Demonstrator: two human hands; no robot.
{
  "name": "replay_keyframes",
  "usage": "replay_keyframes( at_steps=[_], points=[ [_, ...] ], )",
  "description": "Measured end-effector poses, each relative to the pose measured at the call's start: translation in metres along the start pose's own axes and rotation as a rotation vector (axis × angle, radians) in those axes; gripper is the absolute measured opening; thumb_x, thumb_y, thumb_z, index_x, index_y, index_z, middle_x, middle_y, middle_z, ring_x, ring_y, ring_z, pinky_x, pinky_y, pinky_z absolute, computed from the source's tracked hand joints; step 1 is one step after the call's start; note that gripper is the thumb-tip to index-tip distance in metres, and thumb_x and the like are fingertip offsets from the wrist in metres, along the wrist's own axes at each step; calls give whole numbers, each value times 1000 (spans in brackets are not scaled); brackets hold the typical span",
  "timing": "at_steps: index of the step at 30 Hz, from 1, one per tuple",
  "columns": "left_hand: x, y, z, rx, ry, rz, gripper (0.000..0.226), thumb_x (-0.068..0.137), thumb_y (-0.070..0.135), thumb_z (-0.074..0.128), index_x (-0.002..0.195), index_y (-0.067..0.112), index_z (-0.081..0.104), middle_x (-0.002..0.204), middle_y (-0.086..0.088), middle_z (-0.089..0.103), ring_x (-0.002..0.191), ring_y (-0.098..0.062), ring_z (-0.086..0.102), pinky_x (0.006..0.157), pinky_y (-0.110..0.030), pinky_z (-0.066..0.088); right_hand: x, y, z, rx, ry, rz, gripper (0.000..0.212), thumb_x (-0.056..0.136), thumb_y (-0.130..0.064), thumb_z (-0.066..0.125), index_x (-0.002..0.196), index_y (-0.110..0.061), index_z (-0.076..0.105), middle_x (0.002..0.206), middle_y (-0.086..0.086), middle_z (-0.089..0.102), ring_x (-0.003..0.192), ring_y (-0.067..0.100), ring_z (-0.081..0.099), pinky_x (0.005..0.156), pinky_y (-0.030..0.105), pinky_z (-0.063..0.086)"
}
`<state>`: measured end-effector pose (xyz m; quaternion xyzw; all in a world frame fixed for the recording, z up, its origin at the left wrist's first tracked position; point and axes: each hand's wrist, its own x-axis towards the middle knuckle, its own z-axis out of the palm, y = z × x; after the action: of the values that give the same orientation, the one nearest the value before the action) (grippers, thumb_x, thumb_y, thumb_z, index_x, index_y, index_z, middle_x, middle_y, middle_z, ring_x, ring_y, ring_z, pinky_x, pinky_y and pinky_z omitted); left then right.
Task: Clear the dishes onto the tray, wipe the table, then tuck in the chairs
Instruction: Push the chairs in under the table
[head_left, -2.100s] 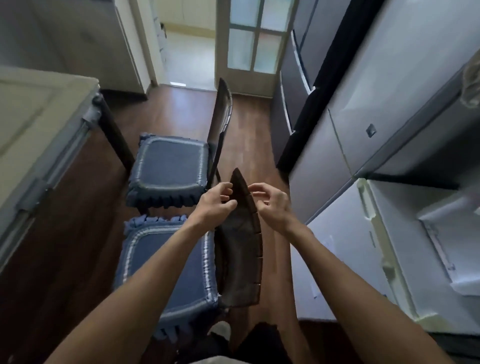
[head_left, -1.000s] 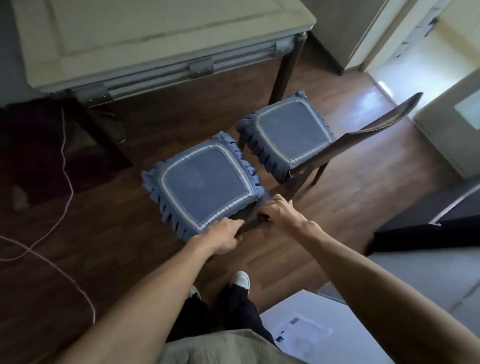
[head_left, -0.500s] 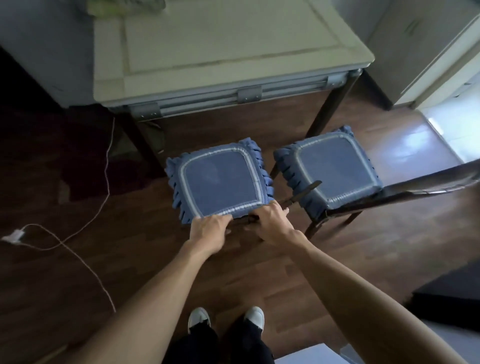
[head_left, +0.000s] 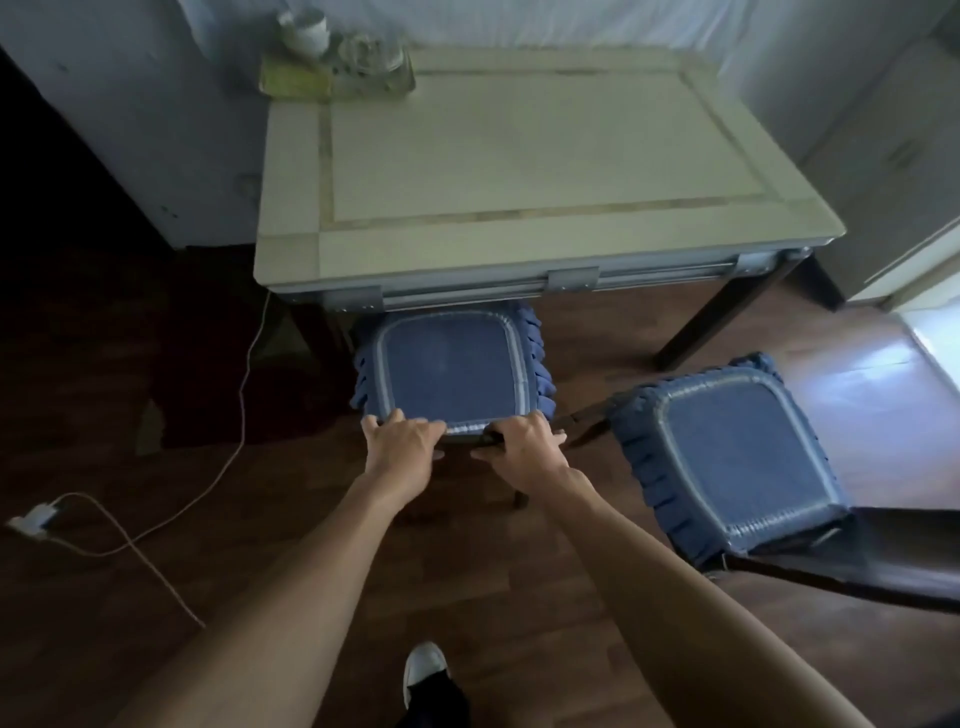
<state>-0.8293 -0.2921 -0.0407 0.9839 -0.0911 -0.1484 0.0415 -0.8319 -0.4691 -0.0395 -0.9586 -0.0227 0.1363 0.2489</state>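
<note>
Dark wooden floorboards run under a pale cream rectangular table (head_left: 519, 156), and the near chair with the frilled blue seat cushion (head_left: 449, 371) stands with its front edge just under the table's near rail, most of the seat not yet beneath it. Both hands hold that chair's dark backrest top: the left hand (head_left: 402, 441) and the right hand (head_left: 524, 444) each have a grip closed over the rail, side by side, probably so the chair slides in straight rather than twisting. A second chair with a matching blue cushion (head_left: 727, 457) stands to the right, turned askew and well clear of the table, so it looks not yet tucked in. At the table's far left corner sits a yellowish tray (head_left: 296, 83) bearing blurred dishes. A white cable (head_left: 156, 519) trails across the floor to the left, apart from the chair legs.
</note>
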Motion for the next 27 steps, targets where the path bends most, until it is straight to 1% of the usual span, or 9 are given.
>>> replay_keyframes(
  at_steps=[4, 7, 13, 16, 19, 22, 24, 25, 27],
  points=[
    [55, -28, -15, -12, -1, 15, 14, 95, 26, 56, 108, 32, 60, 99, 9, 67, 110, -24, 50, 88, -47, 30, 67, -8, 2, -20, -15, 44, 29, 76, -51, 72, 85, -23, 70, 87, 2, 68, 97, 29, 58, 88, 58, 50],
    [91, -42, -28, -10, -5, 15, 15, 96, 30, 54, 109, 34, 60, 100, 10, 66, 111, -23, 50, 88, -47, 30, 109, -13, -2, -26, -43, 52, 29, 78, -52, 71, 84, -24, 71, 84, 0, 67, 98, 29, 57, 90, 63, 48],
    [170, -70, -57, 30, -33, -14, 24, 96, 36, 53, 120, 38, 58, 114, 10, 66, 117, -24, 47, 91, -48, 30, 196, -28, -15, -16, -69, 44, 31, 80, -54, 66, 93, -26, 69, 91, 0, 66, 100, 29, 56, 93, 64, 46],
    [209, -83, -70, 35, -75, -40, 32, 94, 37, 58, 126, 39, 55, 123, 9, 64, 122, -25, 45, 95, -49, 30, 239, -34, -25, -10, -88, 58, 31, 80, -53, 69, 92, -24, 71, 92, 5, 66, 103, 32, 54, 94, 65, 45],
    [244, -92, -85, 51, -103, -52, 35, 92, 42, 60, 126, 41, 54, 126, 10, 62, 125, -24, 44, 96, -49, 29, 276, -41, -36, -17, -115, 71, 32, 80, -53, 70, 90, -23, 69, 93, 8, 65, 104, 33, 54, 95, 65, 45],
    [267, -101, -92, 50, -110, -49, 38, 92, 44, 59, 129, 41, 53, 128, 10, 61, 126, -24, 43, 96, -49, 30, 299, -49, -47, 0, -114, 105, 32, 83, -51, 71, 97, -22, 70, 103, 8, 64, 113, 30, 50, 101, 69, 36],
    [281, -108, -98, 44, -101, -44, 35, 93, 43, 57, 128, 42, 54, 127, 10, 62, 124, -24, 44, 94, -48, 29, 314, -54, -52, 8, -121, 122, 31, 84, -47, 71, 100, -21, 70, 107, 10, 63, 114, 30, 49, 105, 70, 30],
    [286, -111, -99, 33, -93, -38, 33, 94, 42, 57, 127, 42, 55, 127, 10, 62, 123, -24, 44, 94, -48, 29, 318, -56, -53, 17, -123, 125, 30, 84, -46, 71, 99, -20, 70, 105, 10, 63, 113, 30, 49, 105, 70, 30],
    [294, -115, -102, 21, -75, -30, 30, 94, 41, 57, 124, 41, 57, 125, 10, 63, 120, -24, 45, 92, -47, 29, 327, -60, -56, 26, -112, 109, 27, 83, -46, 73, 92, -21, 70, 96, 9, 62, 109, 32, 53, 102, 68, 36]
  ],
)
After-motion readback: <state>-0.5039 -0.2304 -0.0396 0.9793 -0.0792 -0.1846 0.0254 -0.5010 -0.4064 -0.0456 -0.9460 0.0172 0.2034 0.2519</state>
